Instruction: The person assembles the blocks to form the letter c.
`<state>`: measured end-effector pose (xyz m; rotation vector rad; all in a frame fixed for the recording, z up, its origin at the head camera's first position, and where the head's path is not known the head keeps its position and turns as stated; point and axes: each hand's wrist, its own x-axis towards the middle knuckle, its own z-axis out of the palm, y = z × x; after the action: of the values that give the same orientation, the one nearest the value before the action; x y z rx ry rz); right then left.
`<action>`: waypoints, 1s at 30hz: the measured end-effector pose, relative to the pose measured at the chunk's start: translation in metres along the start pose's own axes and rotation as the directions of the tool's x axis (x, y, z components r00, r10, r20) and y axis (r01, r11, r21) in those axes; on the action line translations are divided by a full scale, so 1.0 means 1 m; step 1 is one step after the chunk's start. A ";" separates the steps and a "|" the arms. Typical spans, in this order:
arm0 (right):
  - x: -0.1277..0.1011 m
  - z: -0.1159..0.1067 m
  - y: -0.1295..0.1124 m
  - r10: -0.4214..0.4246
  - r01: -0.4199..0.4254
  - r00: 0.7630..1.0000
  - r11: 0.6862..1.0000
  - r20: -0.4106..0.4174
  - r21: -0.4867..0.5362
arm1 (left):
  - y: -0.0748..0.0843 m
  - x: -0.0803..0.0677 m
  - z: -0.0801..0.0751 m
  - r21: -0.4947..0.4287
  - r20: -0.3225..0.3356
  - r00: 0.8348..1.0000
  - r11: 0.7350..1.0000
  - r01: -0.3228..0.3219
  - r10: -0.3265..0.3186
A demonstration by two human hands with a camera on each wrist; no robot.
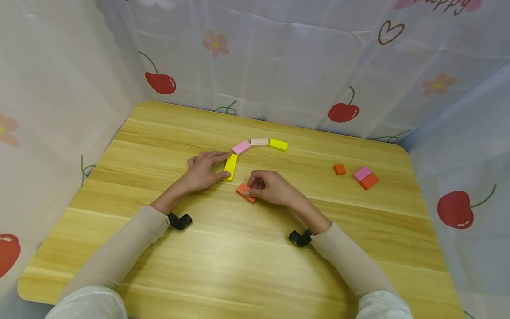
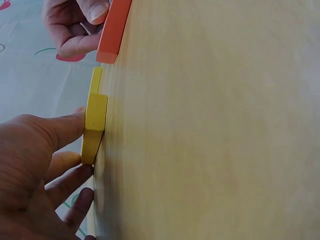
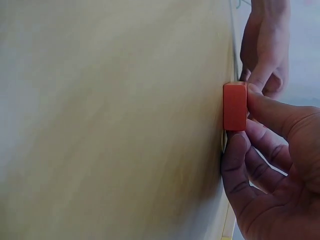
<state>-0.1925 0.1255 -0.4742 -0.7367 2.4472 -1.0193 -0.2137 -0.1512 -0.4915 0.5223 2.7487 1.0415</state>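
Blocks lie in an arc on the wooden table [image 1: 159, 248]: a long yellow block [image 1: 230, 166], a pink one [image 1: 241, 147], a beige one [image 1: 259, 141] and a second yellow one [image 1: 278, 144]. My left hand [image 1: 205, 170] lies flat beside the long yellow block [image 2: 95, 125], its thumb [image 2: 60, 127] and straight index finger touching the block's left side. Just to the right, my right hand [image 1: 271, 186] pinches an orange block [image 1: 244, 191] that sits on the table below the yellow one. In the right wrist view my curled fingers [image 3: 270, 115] wrap the orange block [image 3: 235, 106].
At the right of the table sit a small orange cube [image 1: 339, 169], a pink block [image 1: 361, 173] and an orange block [image 1: 369, 181] touching it. Cherry-print cloth walls [image 1: 279, 66] close in the back and both sides.
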 end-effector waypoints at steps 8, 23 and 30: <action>0.008 0.006 -0.012 0.012 -0.011 1.000 0.998 0.009 -0.058 | -0.003 0.001 0.001 -0.003 0.004 1.000 1.000 -0.002 0.002; 0.018 0.013 -0.023 0.014 -0.014 1.000 0.997 0.004 -0.075 | -0.003 0.001 0.000 -0.013 0.006 1.000 1.000 -0.005 0.005; 0.021 0.016 -0.027 0.042 -0.041 0.999 0.996 0.000 -0.084 | -0.004 0.002 0.001 -0.005 0.005 1.000 1.000 -0.009 0.009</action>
<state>-0.1926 0.0883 -0.4682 -0.7098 2.5061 -0.9050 -0.2163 -0.1528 -0.4955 0.5360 2.7415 1.0471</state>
